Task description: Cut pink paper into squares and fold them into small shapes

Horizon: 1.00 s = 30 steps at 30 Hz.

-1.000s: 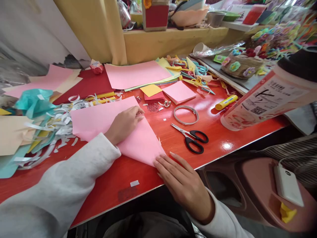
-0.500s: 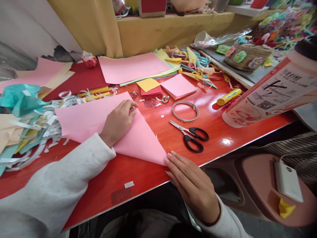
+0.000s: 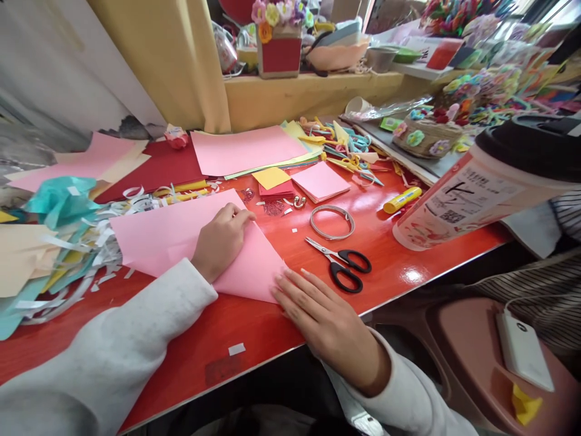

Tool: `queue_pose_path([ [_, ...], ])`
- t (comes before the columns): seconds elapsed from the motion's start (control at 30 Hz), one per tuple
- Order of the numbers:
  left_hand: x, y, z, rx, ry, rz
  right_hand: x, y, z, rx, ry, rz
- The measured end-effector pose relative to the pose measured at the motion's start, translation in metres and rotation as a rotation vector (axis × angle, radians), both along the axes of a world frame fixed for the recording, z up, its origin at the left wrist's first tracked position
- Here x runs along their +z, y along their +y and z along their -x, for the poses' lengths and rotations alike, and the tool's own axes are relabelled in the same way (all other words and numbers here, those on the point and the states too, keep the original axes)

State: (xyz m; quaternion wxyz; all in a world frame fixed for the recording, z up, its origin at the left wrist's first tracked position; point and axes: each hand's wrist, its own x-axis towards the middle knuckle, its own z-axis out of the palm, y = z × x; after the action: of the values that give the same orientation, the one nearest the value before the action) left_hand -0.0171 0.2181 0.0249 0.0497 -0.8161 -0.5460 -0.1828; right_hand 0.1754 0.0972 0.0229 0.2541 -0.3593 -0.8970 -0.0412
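Your pink paper (image 3: 157, 233) lies on the near part of the red table (image 3: 181, 339), left of the scissors (image 3: 334, 253), its left end against the heap of paper strips (image 3: 106, 245). It is pale, plain and matt, with a fold making a broad flap across its right part. A straight edge slants from its far tip down to the near right corner, and the whole sheet tapers toward that corner. The left part is wider, its near edge slightly wavy, and a soft shadow or faint crease shows just left of your left hand (image 3: 220, 242). That hand rests on the paper with its fingers curled in at the slanted edge; you cannot tell from this view whether they pinch it. Your right hand (image 3: 333, 330) is open, palm down, fingers stretched out and fingertips on the near right corner, partly hiding it. Beyond the scissors lie a ring (image 3: 333, 237) and a stack of pink squares (image 3: 320, 181); farther right, a yellow tube (image 3: 402, 200) sits near a tilted cup (image 3: 467, 194).
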Motion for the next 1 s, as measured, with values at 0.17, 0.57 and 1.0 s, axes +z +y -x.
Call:
queue_pose_path([
  [0.17, -0.001, 0.002, 0.003, -0.008, -0.024, 0.007, -0.004, 0.000, 0.001, 0.003, -0.011, 0.015],
  [0.57, 0.003, 0.010, 0.005, -0.032, -0.133, 0.077, -0.007, -0.004, 0.004, -0.015, -0.031, 0.013],
  [1.0, 0.004, 0.020, 0.009, -0.127, -0.305, 0.225, -0.008, -0.009, 0.006, -0.060, 0.011, -0.013],
])
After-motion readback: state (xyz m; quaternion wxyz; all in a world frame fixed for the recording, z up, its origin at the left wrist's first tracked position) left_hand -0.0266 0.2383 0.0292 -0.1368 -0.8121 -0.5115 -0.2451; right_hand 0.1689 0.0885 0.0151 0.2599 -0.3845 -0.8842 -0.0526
